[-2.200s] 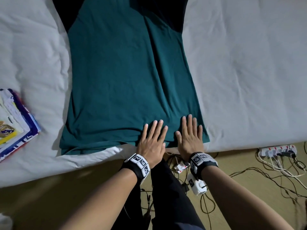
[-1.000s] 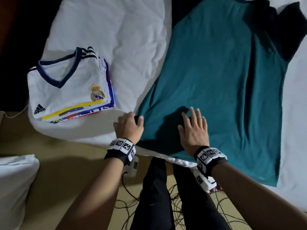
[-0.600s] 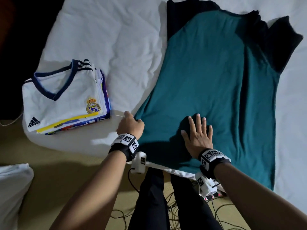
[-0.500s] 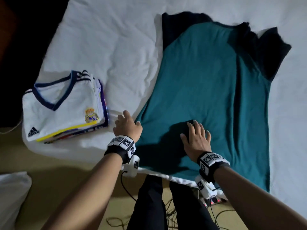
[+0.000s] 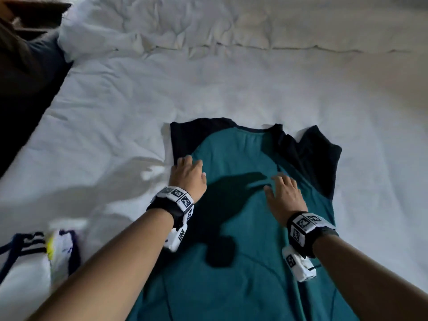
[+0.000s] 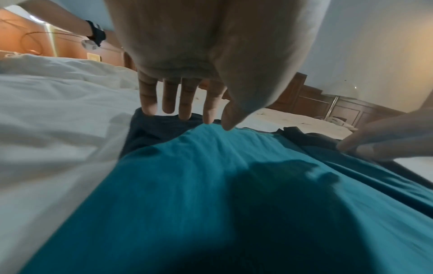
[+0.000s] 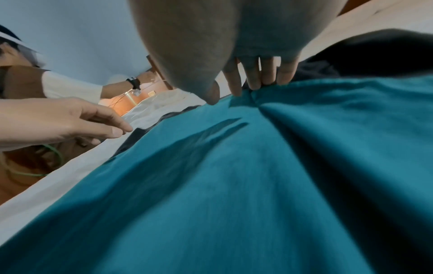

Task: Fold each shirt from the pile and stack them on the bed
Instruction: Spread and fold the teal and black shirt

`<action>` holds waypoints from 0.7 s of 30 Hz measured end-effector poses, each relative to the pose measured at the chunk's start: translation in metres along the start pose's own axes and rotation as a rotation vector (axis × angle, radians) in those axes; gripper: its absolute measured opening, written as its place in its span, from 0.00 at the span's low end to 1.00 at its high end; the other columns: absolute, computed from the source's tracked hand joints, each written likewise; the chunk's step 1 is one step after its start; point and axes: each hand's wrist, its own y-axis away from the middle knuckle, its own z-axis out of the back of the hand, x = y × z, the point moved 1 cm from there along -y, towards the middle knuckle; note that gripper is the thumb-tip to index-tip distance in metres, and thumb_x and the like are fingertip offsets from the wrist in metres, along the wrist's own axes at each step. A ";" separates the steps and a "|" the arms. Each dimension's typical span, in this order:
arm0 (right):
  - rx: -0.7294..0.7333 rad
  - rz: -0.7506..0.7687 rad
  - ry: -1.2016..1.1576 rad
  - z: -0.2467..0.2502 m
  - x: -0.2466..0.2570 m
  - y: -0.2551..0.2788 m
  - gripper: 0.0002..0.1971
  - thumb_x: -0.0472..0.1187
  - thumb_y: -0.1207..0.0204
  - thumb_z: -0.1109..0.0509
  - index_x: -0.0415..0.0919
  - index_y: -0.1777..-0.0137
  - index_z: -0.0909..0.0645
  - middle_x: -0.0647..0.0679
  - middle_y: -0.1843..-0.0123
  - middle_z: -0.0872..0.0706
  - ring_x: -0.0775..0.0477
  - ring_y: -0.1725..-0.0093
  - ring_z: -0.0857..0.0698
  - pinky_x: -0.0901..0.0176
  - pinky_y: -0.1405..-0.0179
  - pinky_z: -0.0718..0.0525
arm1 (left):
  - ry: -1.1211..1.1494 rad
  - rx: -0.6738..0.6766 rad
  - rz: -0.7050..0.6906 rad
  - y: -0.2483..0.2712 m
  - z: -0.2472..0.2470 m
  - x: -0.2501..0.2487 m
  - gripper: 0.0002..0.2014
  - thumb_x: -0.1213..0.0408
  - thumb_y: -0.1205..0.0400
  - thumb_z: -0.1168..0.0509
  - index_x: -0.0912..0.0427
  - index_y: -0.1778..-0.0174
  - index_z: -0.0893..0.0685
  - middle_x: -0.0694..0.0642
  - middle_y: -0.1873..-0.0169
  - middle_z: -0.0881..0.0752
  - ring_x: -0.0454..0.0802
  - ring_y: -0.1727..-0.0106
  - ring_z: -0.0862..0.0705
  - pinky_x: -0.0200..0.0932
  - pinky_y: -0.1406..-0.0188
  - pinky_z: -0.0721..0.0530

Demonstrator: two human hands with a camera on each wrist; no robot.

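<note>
A small stack of folded shirts [image 5: 59, 249] already sits near the bed's left edge, a white one with dark trim on top, so part of the job looks done. The teal shirt [image 5: 234, 251] in hand is not yet folded: it lies spread flat on the white bed [image 5: 254, 89], collar end pointing away from the person, hem toward them and running out of the bottom of the head view. I cannot see any pile of unfolded shirts from here, so how many are left is unclear.

The left hand [image 5: 188, 176] rests at the shirt's left shoulder, where the dark sleeve meets the teal body. From the left wrist view its fingers [image 6: 185, 100] are straight and slightly apart, tips down on the dark cloth, nothing pinched. The right hand [image 5: 283, 196] lies on the upper right chest. Its fingers [image 7: 257, 74] are held close together, tips pressing into the fabric, and a small ridge of teal bunches just ahead of them. I would judge this as smoothing or setting up the first side fold.

The shirt is thin, soft knit, teal in the body with near-black raglan sleeves and neckline. The left sleeve lies flat; the right sleeve [image 5: 317, 156] is rumpled, folded partly over itself. A few shallow creases run across the chest.
</note>
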 end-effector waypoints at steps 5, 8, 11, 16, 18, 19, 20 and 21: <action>-0.101 0.032 -0.002 0.031 -0.018 -0.101 0.35 0.51 0.15 0.34 0.35 0.14 0.39 0.37 0.11 0.42 0.38 0.11 0.48 0.42 0.12 0.45 | -0.062 -0.074 -0.087 -0.118 -0.001 -0.015 0.22 0.57 0.15 0.35 0.63 0.27 0.24 0.67 0.26 0.28 0.68 0.22 0.32 0.64 0.26 0.27; -0.018 0.021 0.079 0.037 -0.023 -0.144 0.46 0.62 0.19 0.32 0.36 0.12 0.48 0.38 0.12 0.39 0.39 0.12 0.43 0.43 0.11 0.51 | -0.125 0.007 -0.090 -0.167 -0.006 -0.018 0.31 0.54 0.13 0.38 0.63 0.17 0.37 0.66 0.18 0.36 0.67 0.15 0.40 0.66 0.18 0.38; 0.050 -0.065 0.206 0.035 -0.029 -0.173 0.30 0.63 0.19 0.33 0.41 0.28 0.30 0.41 0.30 0.18 0.39 0.27 0.22 0.37 0.20 0.43 | -0.210 0.106 -0.043 -0.191 -0.011 -0.021 0.29 0.47 0.13 0.40 0.61 0.20 0.34 0.62 0.25 0.25 0.64 0.22 0.29 0.65 0.23 0.36; -0.085 -0.079 0.044 0.051 -0.043 -0.198 0.12 0.49 0.13 0.37 0.42 0.54 0.28 0.41 0.53 0.17 0.32 0.43 0.18 0.43 0.39 0.34 | -0.035 -0.026 -0.045 -0.209 -0.005 -0.012 0.14 0.54 0.13 0.38 0.56 0.35 0.24 0.59 0.41 0.12 0.63 0.37 0.17 0.60 0.34 0.30; -0.067 -0.090 0.052 0.052 -0.052 -0.199 0.14 0.52 0.13 0.38 0.43 0.53 0.27 0.42 0.52 0.17 0.32 0.41 0.19 0.41 0.38 0.32 | -0.003 -0.044 0.007 -0.208 -0.008 -0.010 0.13 0.55 0.12 0.38 0.56 0.36 0.25 0.59 0.44 0.12 0.63 0.39 0.17 0.61 0.36 0.29; -0.043 -0.102 0.080 0.051 -0.058 -0.197 0.16 0.57 0.13 0.41 0.45 0.52 0.25 0.42 0.50 0.17 0.33 0.39 0.20 0.39 0.36 0.32 | -0.027 -0.031 0.037 -0.206 -0.012 -0.012 0.14 0.55 0.12 0.39 0.56 0.34 0.25 0.60 0.43 0.12 0.64 0.38 0.18 0.61 0.36 0.29; -0.040 -0.106 0.079 0.049 -0.064 -0.196 0.20 0.62 0.13 0.44 0.47 0.49 0.22 0.42 0.46 0.17 0.34 0.35 0.22 0.38 0.32 0.34 | -0.071 -0.023 0.060 -0.203 -0.016 -0.015 0.15 0.55 0.13 0.39 0.57 0.32 0.24 0.61 0.40 0.14 0.64 0.35 0.20 0.63 0.35 0.29; -0.077 -0.104 0.038 0.051 -0.068 -0.193 0.24 0.64 0.13 0.49 0.49 0.46 0.19 0.43 0.42 0.19 0.36 0.32 0.26 0.38 0.29 0.36 | -0.113 -0.033 0.069 -0.201 -0.020 -0.019 0.17 0.56 0.14 0.37 0.57 0.32 0.24 0.61 0.38 0.17 0.65 0.33 0.23 0.64 0.33 0.29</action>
